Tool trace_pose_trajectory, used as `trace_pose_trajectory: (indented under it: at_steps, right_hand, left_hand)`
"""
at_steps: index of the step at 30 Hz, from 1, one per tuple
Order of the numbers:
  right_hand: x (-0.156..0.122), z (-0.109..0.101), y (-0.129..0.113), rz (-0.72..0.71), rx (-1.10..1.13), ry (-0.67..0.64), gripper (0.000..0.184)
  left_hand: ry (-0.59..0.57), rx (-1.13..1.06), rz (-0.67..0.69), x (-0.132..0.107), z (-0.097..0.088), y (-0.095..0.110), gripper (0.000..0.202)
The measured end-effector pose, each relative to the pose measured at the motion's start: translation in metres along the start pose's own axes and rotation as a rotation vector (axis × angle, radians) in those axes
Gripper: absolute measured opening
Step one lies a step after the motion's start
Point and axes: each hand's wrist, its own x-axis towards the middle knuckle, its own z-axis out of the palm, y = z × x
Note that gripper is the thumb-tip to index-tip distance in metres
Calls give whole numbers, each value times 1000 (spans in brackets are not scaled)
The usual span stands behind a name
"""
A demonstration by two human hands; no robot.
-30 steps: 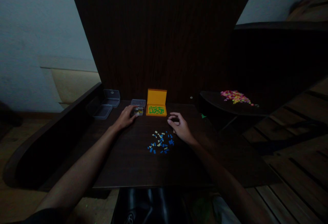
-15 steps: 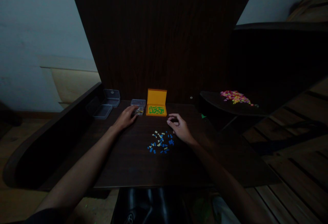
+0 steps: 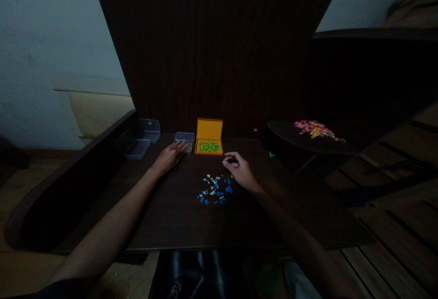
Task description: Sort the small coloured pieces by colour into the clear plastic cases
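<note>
My left hand (image 3: 170,156) lies over the near part of a small clear plastic box (image 3: 185,136) whose lid stands up. Its fingers are stretched out and hide much of what is inside. My right hand (image 3: 239,170) rests on the dark table, fingers loosely curled with a gap between thumb and fingers, and I see nothing in it. Between the hands stands an open yellow box (image 3: 210,129) with many small green pieces (image 3: 209,146) in it. Nearer to me, small blue and pale yellow building bricks (image 3: 215,189) are scattered on the tabletop, left of my right hand.
Another clear box (image 3: 138,149) lies open at the back left, by the raised side panel (image 3: 68,180). On a corner shelf (image 3: 284,130) at right sits a pile of pink and yellow pieces (image 3: 315,129). A green scrap (image 3: 271,154) lies below that shelf. A tall dark panel (image 3: 219,53) closes the back.
My left hand's fingers have straightened and spread over the small clear box, covering its contents more. The right hand and the scattered bricks look the same.
</note>
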Motion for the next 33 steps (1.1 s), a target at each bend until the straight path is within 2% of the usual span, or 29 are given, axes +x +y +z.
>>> trace_pose_trajectory:
  at_steps: [8,14,33]
  right_hand:
    - [0,0,1,-10,-7,-6,36]
    - [0,0,1,-7,-4,-15,36]
    - [1,1,3,-20,-29,-25,35]
  left_hand:
    - [-50,44,-34,1,-4,6,45]
    - [-27,10,-41,-1,-3,8,43]
    - [-87,76,-70,0,-3,11,43]
